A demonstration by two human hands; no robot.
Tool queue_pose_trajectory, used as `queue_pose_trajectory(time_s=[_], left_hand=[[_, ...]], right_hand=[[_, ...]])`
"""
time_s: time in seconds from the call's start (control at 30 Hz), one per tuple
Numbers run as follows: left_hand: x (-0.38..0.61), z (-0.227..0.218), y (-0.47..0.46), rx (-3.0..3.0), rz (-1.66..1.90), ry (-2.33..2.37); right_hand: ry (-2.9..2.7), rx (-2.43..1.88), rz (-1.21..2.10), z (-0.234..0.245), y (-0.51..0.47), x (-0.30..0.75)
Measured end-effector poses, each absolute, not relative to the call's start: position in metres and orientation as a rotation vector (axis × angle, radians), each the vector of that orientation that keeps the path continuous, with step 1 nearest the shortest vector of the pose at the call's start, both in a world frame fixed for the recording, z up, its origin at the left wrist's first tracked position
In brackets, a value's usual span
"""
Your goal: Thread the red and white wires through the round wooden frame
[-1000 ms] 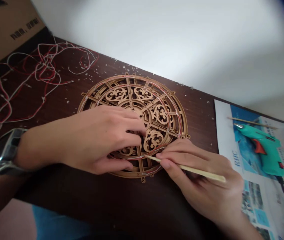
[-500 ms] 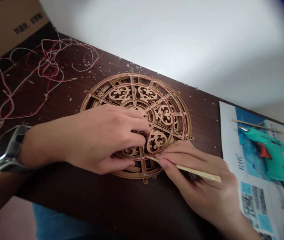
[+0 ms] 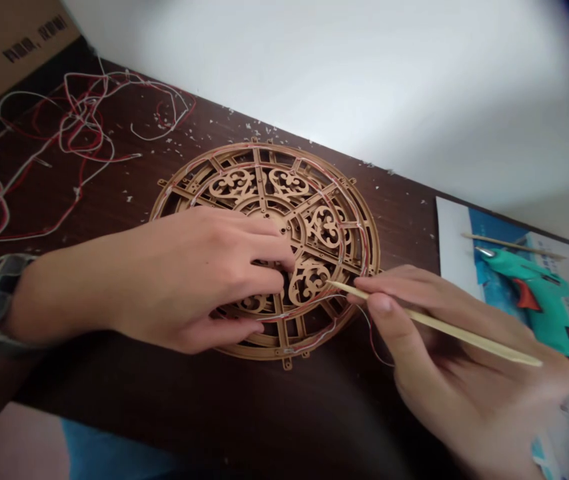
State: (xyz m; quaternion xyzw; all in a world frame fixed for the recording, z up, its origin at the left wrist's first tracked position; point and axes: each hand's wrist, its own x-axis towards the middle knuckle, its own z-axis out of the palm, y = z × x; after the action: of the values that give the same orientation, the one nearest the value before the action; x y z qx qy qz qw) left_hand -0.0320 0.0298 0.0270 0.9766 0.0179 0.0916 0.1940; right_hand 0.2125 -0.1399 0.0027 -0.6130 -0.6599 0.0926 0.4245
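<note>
A round, gold-brown openwork frame (image 3: 261, 179) with scrolled ornaments lies on the dark table, red and white wires running along its rings. My left hand (image 3: 204, 273) rests over its left side, fingers curled and thumb near the lower ring; it grips the frame, though the fingertips are partly hidden. Between thumb and fingers, my right hand (image 3: 444, 340) pinches a pointed wooden stick (image 3: 464, 342). The stick's tip is over the frame's lower right, by a scroll ornament. A thin loose wire (image 3: 375, 343) loops out below the right fingers.
Tangled red and white wires (image 3: 84, 113) lie at the back left near a cardboard box (image 3: 9, 40). White scraps dot the table along the wall. To the right, a teal hot glue gun (image 3: 529, 273) and a thin stick (image 3: 514, 245) lie on a printed sheet (image 3: 451, 233).
My right hand has moved right and a little up with the wooden stick, its tip leaving the lower spoke. The loose wire now shows below it. My left hand keeps its place on the frame.
</note>
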Motion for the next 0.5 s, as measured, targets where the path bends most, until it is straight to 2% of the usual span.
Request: queue_pose_trajectory(time_s=[0.33,0.5], left_hand=[[-0.0315,0.0265,0.0305,2.769,0.257,0.038],[-0.0326,0.0258,0.0306,2.752,0.280,0.070]], right_hand=[[-1.784,-1.420,0.382,0.0023,-0.1349,0.2076],[-1.704,-1.486,0.331,0.0031,-0.1380,0.2094]])
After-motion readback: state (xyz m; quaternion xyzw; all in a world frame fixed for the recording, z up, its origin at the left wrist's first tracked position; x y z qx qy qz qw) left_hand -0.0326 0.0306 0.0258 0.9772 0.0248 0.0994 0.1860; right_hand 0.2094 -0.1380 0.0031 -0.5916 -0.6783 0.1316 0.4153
